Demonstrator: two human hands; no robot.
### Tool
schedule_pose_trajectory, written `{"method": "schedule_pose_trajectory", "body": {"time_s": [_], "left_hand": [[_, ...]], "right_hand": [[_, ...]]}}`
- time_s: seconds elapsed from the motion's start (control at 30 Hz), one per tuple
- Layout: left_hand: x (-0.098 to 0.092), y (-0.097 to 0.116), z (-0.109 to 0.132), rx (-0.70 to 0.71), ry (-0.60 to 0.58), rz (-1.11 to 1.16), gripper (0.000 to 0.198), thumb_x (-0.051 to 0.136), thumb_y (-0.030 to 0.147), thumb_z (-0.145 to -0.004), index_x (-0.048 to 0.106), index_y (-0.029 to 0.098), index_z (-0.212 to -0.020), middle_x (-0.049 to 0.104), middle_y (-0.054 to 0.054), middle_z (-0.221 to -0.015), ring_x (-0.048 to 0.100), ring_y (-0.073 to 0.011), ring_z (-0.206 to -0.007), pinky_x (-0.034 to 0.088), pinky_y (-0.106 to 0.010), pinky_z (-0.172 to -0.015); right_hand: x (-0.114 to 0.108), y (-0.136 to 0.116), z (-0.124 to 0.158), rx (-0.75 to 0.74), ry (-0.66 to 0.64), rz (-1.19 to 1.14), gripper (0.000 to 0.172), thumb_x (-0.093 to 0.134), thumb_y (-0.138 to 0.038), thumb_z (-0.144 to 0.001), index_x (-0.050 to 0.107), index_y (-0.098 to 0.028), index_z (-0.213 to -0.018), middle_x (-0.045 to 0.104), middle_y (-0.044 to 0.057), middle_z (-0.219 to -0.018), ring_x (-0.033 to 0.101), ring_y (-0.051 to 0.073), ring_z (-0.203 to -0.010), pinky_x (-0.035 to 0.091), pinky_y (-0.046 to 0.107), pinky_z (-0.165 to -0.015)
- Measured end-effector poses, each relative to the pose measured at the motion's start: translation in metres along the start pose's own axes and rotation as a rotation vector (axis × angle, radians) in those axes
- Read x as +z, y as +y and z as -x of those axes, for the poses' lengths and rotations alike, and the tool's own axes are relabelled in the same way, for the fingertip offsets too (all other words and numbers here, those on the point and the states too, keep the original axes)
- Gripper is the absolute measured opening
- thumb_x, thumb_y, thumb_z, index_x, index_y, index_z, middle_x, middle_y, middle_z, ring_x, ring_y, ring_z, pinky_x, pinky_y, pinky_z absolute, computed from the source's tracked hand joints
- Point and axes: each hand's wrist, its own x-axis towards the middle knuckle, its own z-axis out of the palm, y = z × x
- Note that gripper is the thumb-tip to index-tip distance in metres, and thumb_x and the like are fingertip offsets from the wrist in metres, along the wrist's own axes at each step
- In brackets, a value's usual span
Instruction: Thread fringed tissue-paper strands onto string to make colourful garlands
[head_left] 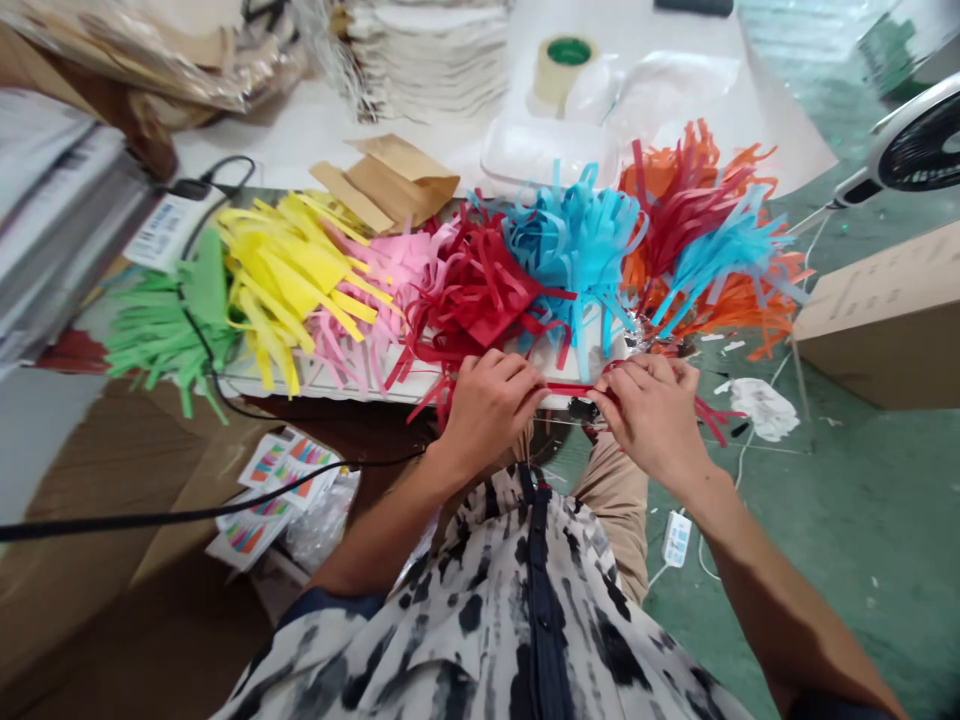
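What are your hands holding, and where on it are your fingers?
A thin red paper strip: the left hand and right hand pinch it with their fingers, one on each side of the stretch showing between them.

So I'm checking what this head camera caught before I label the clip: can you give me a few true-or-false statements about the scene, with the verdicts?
1. The left hand and right hand both pinch a red paper strip. True.
2. The roll of tape stands on the floor beside the white power strip. False: the tape is up on the table, beyond the paper fringes; the power strip is on the floor.
3. The yellow fringe lies between the green fringe and the pink fringe. True.
4. The blue fringe lies left of the green fringe. False: it lies well to the right.
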Motion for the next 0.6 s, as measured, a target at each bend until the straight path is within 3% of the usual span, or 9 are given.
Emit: {"method": "schedule_pose_trajectory", "body": {"time_s": [0.17, 0.4, 0.5, 0.6], "left_hand": [[0.0, -0.001, 0.0, -0.12, 0.009, -0.016, 0.016, 0.066, 0.035, -0.103, 0.069, 0.022, -0.094, 0.074, -0.004, -0.102, 0.06, -0.0261, -0.102, 0.037, -0.043, -0.083], [0.005, 0.001, -0.004, -0.14, 0.006, -0.118, 0.014, 0.069, 0.033, -0.099, 0.068, 0.02, -0.093, 0.072, -0.007, -0.098, 0.06, -0.0276, -0.097, 0.038, -0.044, -0.081], [0.007, 0.007, -0.003, -0.055, 0.086, -0.139, 0.014, 0.067, 0.03, -0.102, 0.071, 0.02, -0.111, 0.076, -0.007, -0.113, 0.061, -0.0273, -0.107, 0.041, -0.046, -0.091], [0.014, 0.012, -0.002, 0.172, 0.194, -0.135, 0.017, 0.06, 0.025, -0.107, 0.072, 0.026, -0.119, 0.078, 0.0, -0.118, 0.062, -0.0221, -0.116, 0.037, -0.046, -0.11]], "right_hand": [[-0.002, 0.006, -0.007, 0.014, -0.078, -0.02, 0.025, 0.053, -0.036, -0.108, 0.066, -0.021, -0.093, 0.078, 0.006, -0.097, 0.06, 0.03, -0.11, 0.026, 0.047, -0.095], [-0.005, 0.004, -0.016, 0.022, -0.118, 0.041, 0.029, 0.049, -0.036, -0.109, 0.064, -0.021, -0.089, 0.076, 0.008, -0.09, 0.059, 0.031, -0.107, 0.029, 0.049, -0.095], [-0.006, -0.007, -0.013, 0.029, -0.021, 0.069, 0.022, 0.051, -0.031, -0.108, 0.067, -0.022, -0.097, 0.077, 0.009, -0.101, 0.059, 0.031, -0.113, 0.029, 0.054, -0.105], [-0.001, -0.016, -0.002, -0.02, 0.049, -0.032, 0.017, 0.053, -0.022, -0.106, 0.068, -0.028, -0.11, 0.079, 0.002, -0.114, 0.06, 0.024, -0.119, 0.022, 0.052, -0.117]]}}
